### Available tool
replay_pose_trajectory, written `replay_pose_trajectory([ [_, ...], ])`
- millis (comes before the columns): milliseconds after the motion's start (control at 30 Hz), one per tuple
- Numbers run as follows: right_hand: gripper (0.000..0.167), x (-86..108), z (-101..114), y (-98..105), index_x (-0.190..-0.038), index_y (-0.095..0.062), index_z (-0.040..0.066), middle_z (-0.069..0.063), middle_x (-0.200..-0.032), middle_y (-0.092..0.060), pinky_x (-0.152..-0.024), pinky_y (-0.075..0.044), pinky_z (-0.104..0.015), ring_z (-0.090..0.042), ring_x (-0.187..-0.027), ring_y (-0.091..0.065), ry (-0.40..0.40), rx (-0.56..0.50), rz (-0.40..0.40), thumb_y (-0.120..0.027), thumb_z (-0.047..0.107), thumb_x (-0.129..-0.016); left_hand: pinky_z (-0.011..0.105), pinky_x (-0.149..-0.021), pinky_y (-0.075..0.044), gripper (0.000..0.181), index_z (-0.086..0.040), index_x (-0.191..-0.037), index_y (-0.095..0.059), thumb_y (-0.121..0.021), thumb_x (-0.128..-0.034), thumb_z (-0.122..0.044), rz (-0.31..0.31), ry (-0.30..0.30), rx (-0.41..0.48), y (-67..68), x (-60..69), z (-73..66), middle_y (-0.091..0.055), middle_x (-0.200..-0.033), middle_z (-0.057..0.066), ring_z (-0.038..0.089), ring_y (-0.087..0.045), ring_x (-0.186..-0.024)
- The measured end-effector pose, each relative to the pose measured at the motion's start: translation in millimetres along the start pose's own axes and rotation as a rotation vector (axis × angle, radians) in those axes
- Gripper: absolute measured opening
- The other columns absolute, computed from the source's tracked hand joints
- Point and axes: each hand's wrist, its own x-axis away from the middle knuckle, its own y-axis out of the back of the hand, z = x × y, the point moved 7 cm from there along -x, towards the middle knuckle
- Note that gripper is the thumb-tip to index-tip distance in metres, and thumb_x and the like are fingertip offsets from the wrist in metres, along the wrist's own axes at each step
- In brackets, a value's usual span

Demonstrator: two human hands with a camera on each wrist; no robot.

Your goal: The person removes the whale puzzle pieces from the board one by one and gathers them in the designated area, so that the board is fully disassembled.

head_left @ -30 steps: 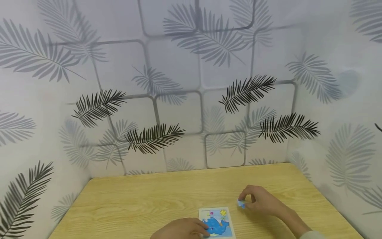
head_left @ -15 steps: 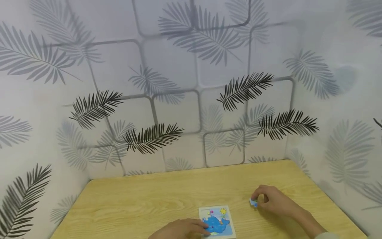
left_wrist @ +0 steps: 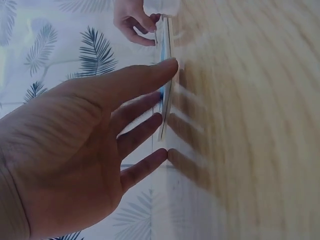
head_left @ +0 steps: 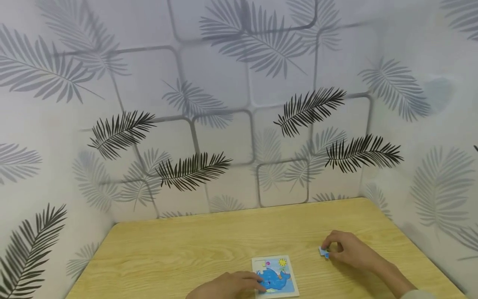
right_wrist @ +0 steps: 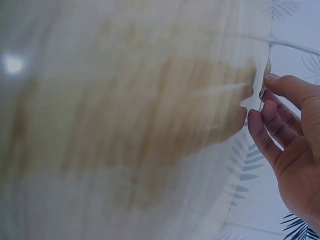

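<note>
Holding a piece (head_left: 323,252) pinched between the fingers (head_left: 328,239) of the right hand (head_left: 352,251), just above the worktop (head_left: 171,249) and to the right of the puzzle (head_left: 275,282). Resting the left hand (head_left: 228,285), fingers loosely straight, on the left side of the puzzle.

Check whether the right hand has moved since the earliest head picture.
Yes, to the right: in the head view, the right hand, pinching a puzzle piece, is now nearer the right edge of the table.
</note>
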Motion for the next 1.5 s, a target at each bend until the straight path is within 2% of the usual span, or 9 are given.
replay_pose_trajectory([
  [67, 0.015, 1.0, -1.4, 0.7, -0.104, -0.075, 0.014, 0.003, -0.096, -0.065, -0.055, -0.044, -0.02, 0.0, -0.065, -0.044, -0.001, 0.003, -0.001, -0.08, 0.011, -0.091, 0.033, -0.106, -0.051, 0.047, -0.027, -0.143, -0.063, -0.073, -0.0983, -0.038, -0.017, 0.018, 0.061, 0.4, -1.4, 3.3, -0.048, -0.158, -0.002, 0.015, -0.05, -0.14],
  [167, 0.015, 2.7, -2.3, 1.8, -0.104, -0.075, 0.013, 0.002, -0.096, -0.066, -0.055, -0.044, -0.02, 0.0, -0.064, -0.045, 0.011, 0.001, -0.007, -0.08, 0.01, -0.09, 0.03, -0.104, -0.053, 0.047, -0.027, -0.14, -0.065, -0.076, -0.0962, -0.036, -0.099, 0.07, 0.099, 2.6, -4.9, 10.0, -0.049, -0.155, -0.001, 0.016, -0.052, -0.137],
  [333, 0.015, 5.5, -2.9, 1.1, -0.104, -0.074, 0.013, 0.001, -0.098, -0.067, -0.054, -0.045, -0.021, 0.001, -0.064, -0.045, 0.02, -0.02, -0.003, -0.08, 0.01, -0.091, 0.044, -0.108, -0.052, 0.063, -0.02, -0.15, -0.054, -0.076, -0.0955, -0.041, -0.263, 0.291, 0.128, 3.5, -8.1, 29.8, -0.048, -0.154, 0.0, 0.025, -0.051, -0.14],
  [400, 0.015, 6.0, -2.8, 0.5, -0.105, -0.074, 0.013, 0.0, -0.099, -0.068, -0.054, -0.045, -0.021, 0.001, -0.063, -0.044, 0.02, -0.024, 0.001, -0.08, 0.01, -0.091, 0.054, -0.112, -0.046, 0.073, -0.017, -0.155, -0.048, -0.076, -0.0943, -0.046, -0.28, 0.366, 0.15, 0.0, -7.9, 35.9, -0.046, -0.159, 0.003, 0.031, -0.046, -0.145],
  [500, 0.014, 5.5, -2.6, 0.6, -0.104, -0.074, 0.013, 0.0, -0.099, -0.069, -0.053, -0.044, -0.021, 0.001, -0.063, -0.044, 0.018, -0.019, 0.006, -0.079, 0.009, -0.092, 0.062, -0.117, -0.037, 0.084, -0.017, -0.158, -0.045, -0.077, -0.0899, -0.052, -0.255, 0.421, 0.134, -6.8, -8.3, 40.3, -0.044, -0.162, 0.003, 0.031, -0.039, -0.15],
  [800, 0.014, 0.2, -3.1, 4.6, -0.105, -0.075, 0.014, -0.002, -0.103, -0.07, -0.053, -0.046, -0.021, 0.002, -0.062, -0.045, -0.001, 0.003, 0.033, -0.077, 0.008, -0.093, 0.06, -0.118, -0.036, 0.092, -0.018, -0.16, -0.043, -0.073, -0.0869, -0.065, -0.184, 0.388, 0.018, -13.9, -8.5, 41.1, -0.038, -0.166, -0.003, 0.025, -0.034, -0.153],
  [900, 0.014, -0.3, -2.5, 5.7, -0.105, -0.075, 0.014, -0.003, -0.103, -0.07, -0.054, -0.046, -0.022, 0.002, -0.063, -0.045, 0.012, 0.005, 0.034, -0.078, 0.008, -0.093, 0.06, -0.119, -0.034, 0.089, -0.021, -0.16, -0.042, -0.071, -0.0882, -0.066, -0.167, 0.422, 0.039, -14.0, -8.2, 42.2, -0.038, -0.166, -0.005, 0.024, -0.033, -0.154],
  [1167, 0.016, 2.5, -3.7, 7.0, -0.103, -0.074, 0.014, -0.004, -0.101, -0.07, -0.054, -0.046, -0.021, 0.003, -0.064, -0.045, 0.062, 0.003, 0.021, -0.079, 0.005, -0.091, 0.06, -0.12, -0.032, 0.085, -0.023, -0.16, -0.043, -0.072, -0.0896, -0.06, -0.181, 0.442, 0.067, -13.8, -8.4, 43.0, -0.039, -0.165, -0.005, 0.024, -0.034, -0.154],
  [1500, 0.021, 1.7, -3.1, 5.7, -0.105, -0.072, 0.013, -0.003, -0.102, -0.067, -0.059, -0.047, -0.021, 0.001, -0.068, -0.046, 0.031, -0.022, 0.038, -0.08, 0.003, -0.088, 0.06, -0.121, -0.031, 0.087, -0.02, -0.161, -0.042, -0.072, -0.0898, -0.061, -0.177, 0.437, 0.078, -11.9, -9.5, 40.0, -0.038, -0.166, -0.004, 0.023, -0.033, -0.154],
])
